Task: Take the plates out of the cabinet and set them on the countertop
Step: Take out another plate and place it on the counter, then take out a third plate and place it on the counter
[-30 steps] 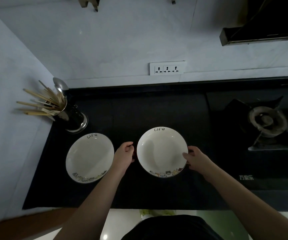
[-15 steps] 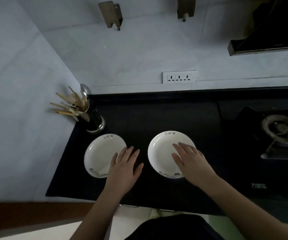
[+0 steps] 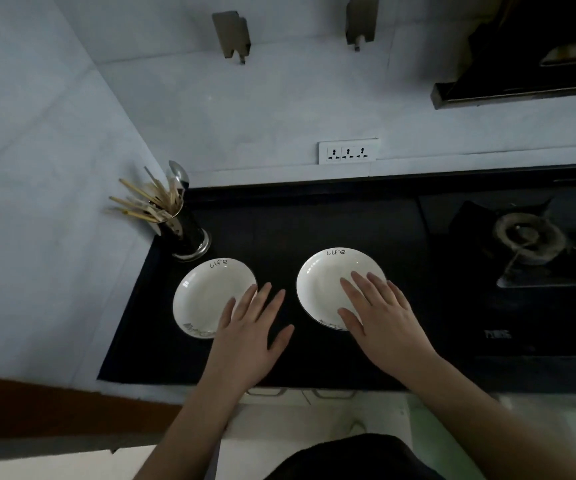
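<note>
Both white "life" plates sit on the black countertop (image 3: 331, 216), well in from its front edge: the left plate (image 3: 206, 296) just beside the chopstick holder (image 3: 184, 233), the right plate (image 3: 328, 282) further right of the holder, a dark strip of counter between them. Left hand (image 3: 248, 337) is flat, fingers spread, over that strip and the left plate's rim. Right hand (image 3: 383, 323) is spread over the right plate.

Two plates (image 3: 210, 296) (image 3: 328, 282) on countertop (image 3: 314, 230), hands (image 3: 250, 337) (image 3: 383, 320) seemingly hovering.
</note>
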Demonstrator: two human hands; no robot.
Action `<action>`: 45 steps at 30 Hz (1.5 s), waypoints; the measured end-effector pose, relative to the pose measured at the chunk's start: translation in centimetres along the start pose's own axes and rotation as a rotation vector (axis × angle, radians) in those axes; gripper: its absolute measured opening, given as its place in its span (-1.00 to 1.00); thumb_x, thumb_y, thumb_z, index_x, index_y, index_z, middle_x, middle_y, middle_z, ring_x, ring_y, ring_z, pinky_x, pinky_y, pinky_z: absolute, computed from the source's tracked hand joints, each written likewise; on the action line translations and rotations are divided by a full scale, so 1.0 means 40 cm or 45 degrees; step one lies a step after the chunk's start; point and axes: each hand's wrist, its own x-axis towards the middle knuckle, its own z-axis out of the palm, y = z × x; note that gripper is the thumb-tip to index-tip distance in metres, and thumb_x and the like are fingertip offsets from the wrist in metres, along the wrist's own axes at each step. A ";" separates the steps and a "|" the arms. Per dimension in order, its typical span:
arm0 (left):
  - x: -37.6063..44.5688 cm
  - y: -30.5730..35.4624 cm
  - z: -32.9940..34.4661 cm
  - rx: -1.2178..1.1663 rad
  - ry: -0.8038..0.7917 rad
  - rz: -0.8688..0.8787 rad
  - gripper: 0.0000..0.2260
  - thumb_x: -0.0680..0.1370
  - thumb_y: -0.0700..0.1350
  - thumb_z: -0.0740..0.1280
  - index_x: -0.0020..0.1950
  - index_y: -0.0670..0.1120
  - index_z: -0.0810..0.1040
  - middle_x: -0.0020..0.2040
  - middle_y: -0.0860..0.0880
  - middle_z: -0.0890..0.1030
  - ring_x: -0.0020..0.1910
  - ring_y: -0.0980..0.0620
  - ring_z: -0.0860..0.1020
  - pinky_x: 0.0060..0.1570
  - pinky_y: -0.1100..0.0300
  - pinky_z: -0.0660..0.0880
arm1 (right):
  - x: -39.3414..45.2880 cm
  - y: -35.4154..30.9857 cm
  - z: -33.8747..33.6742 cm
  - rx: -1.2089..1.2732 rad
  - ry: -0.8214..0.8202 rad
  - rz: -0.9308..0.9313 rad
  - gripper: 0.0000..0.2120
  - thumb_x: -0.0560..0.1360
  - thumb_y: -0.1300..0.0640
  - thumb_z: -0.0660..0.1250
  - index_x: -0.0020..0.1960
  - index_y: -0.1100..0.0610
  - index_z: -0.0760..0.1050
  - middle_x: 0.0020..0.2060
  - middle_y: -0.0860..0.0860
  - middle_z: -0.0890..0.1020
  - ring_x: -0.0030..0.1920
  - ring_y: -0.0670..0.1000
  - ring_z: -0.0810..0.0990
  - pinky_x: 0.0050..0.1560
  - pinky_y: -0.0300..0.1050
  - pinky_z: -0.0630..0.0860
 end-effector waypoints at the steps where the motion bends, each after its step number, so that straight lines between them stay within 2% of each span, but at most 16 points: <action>1: -0.012 -0.006 -0.005 0.002 0.020 0.003 -0.38 0.58 0.32 -0.15 0.60 0.11 0.10 0.61 0.01 0.11 0.58 0.01 0.01 0.49 -0.03 -0.10 | -0.014 -0.028 0.004 0.007 0.014 0.009 -0.27 0.51 -0.29 -0.36 0.56 -0.02 0.08 0.56 0.02 0.16 0.55 0.08 0.05 0.53 0.09 -0.05; 3: -0.036 -0.022 -0.020 0.002 0.050 0.032 -0.37 0.58 0.32 -0.15 0.60 0.10 0.09 0.61 0.01 0.11 0.58 0.01 0.01 0.49 -0.02 -0.12 | -0.040 -0.082 0.008 0.008 0.059 0.037 -0.29 0.54 -0.28 -0.37 0.56 -0.02 0.08 0.56 0.02 0.15 0.56 0.07 0.04 0.53 0.09 -0.03; 8: -0.110 -0.108 -0.093 -0.042 0.029 0.244 -0.35 0.53 0.38 -0.23 0.60 0.20 -0.12 0.61 0.15 -0.16 0.56 0.12 -0.23 0.50 0.04 -0.26 | -0.140 -0.195 -0.010 0.013 0.192 0.150 -0.37 0.59 -0.23 -0.27 0.54 0.00 0.16 0.54 0.01 0.22 0.54 0.07 0.10 0.52 0.06 -0.01; 14: -0.175 -0.149 -0.167 -0.087 0.053 0.422 -0.34 0.53 0.40 -0.26 0.60 0.21 -0.07 0.60 0.19 -0.14 0.56 0.18 -0.22 0.51 0.07 -0.25 | -0.302 -0.270 -0.023 -0.021 0.265 0.353 -0.38 0.59 -0.25 -0.21 0.54 0.00 0.17 0.53 -0.02 0.23 0.54 0.03 0.10 0.52 0.00 -0.03; 19: -0.165 -0.086 -0.241 -0.129 0.062 0.607 -0.35 0.52 0.38 -0.24 0.59 0.21 -0.06 0.60 0.21 -0.10 0.53 0.23 -0.22 0.51 0.10 -0.21 | -0.449 -0.272 -0.070 -0.036 0.281 0.593 -0.34 0.54 -0.30 -0.30 0.58 -0.09 -0.01 0.57 -0.11 0.03 0.56 -0.05 -0.13 0.50 -0.09 -0.25; 24: -0.193 0.083 -0.288 -0.052 0.088 0.885 -0.31 0.50 0.40 -0.32 0.60 0.19 -0.07 0.61 0.20 -0.10 0.55 0.21 -0.22 0.54 0.06 -0.18 | -0.612 -0.246 -0.134 -0.046 0.368 0.777 -0.20 0.44 -0.34 -0.45 0.57 -0.09 0.01 0.57 -0.10 0.07 0.56 -0.03 -0.09 0.54 -0.02 -0.13; 27: -0.223 0.203 -0.294 -0.025 0.105 1.039 -0.30 0.49 0.40 -0.33 0.60 0.19 -0.09 0.61 0.18 -0.09 0.56 0.18 -0.21 0.55 0.04 -0.15 | -0.728 -0.225 -0.139 -0.040 0.441 0.882 -0.21 0.46 -0.36 -0.44 0.56 -0.09 0.05 0.56 -0.08 0.12 0.56 -0.01 -0.03 0.54 0.04 -0.05; 30: -0.259 0.326 -0.286 -0.023 0.116 1.201 -0.33 0.50 0.40 -0.33 0.59 0.21 -0.13 0.61 0.19 -0.11 0.55 0.19 -0.23 0.54 0.07 -0.19 | -0.859 -0.204 -0.124 -0.053 0.493 1.013 -0.30 0.53 -0.33 -0.36 0.55 -0.09 0.08 0.55 -0.08 0.16 0.55 -0.01 0.00 0.54 0.01 -0.07; 33: -0.322 0.463 -0.263 -0.094 0.160 1.346 -0.33 0.50 0.37 -0.31 0.59 0.20 -0.05 0.61 0.16 -0.05 0.55 0.20 -0.19 0.52 0.12 -0.20 | -1.014 -0.180 -0.100 -0.030 0.559 1.175 -0.32 0.54 -0.33 -0.31 0.55 -0.09 0.10 0.54 -0.08 0.18 0.55 0.00 0.02 0.52 -0.06 -0.13; 37: -0.448 0.649 -0.218 -0.249 0.128 1.460 -0.36 0.55 0.33 -0.26 0.60 0.16 0.01 0.62 0.14 -0.07 0.53 0.24 -0.23 0.44 0.26 -0.27 | -1.235 -0.144 -0.076 0.028 0.622 1.343 -0.34 0.53 -0.35 -0.31 0.56 -0.13 0.03 0.55 -0.12 0.14 0.55 -0.05 -0.03 0.48 -0.13 -0.17; 41: -0.560 0.789 -0.164 -0.202 0.101 1.574 -0.36 0.56 0.32 -0.24 0.60 0.13 0.05 0.62 0.09 -0.01 0.57 0.14 -0.17 0.48 0.18 -0.27 | -1.411 -0.118 -0.049 0.072 0.678 1.510 -0.34 0.54 -0.32 -0.28 0.56 -0.11 0.00 0.56 -0.11 0.11 0.56 -0.05 -0.05 0.50 -0.11 -0.15; 45: -0.628 0.893 -0.116 -0.137 0.098 1.641 -0.37 0.57 0.33 -0.31 0.60 0.16 -0.01 0.62 0.08 -0.07 0.56 0.12 -0.26 0.51 0.09 -0.28 | -1.505 -0.107 -0.015 0.061 0.677 1.583 -0.34 0.54 -0.32 -0.28 0.57 -0.08 -0.03 0.56 -0.11 0.07 0.55 -0.09 -0.10 0.50 -0.12 -0.22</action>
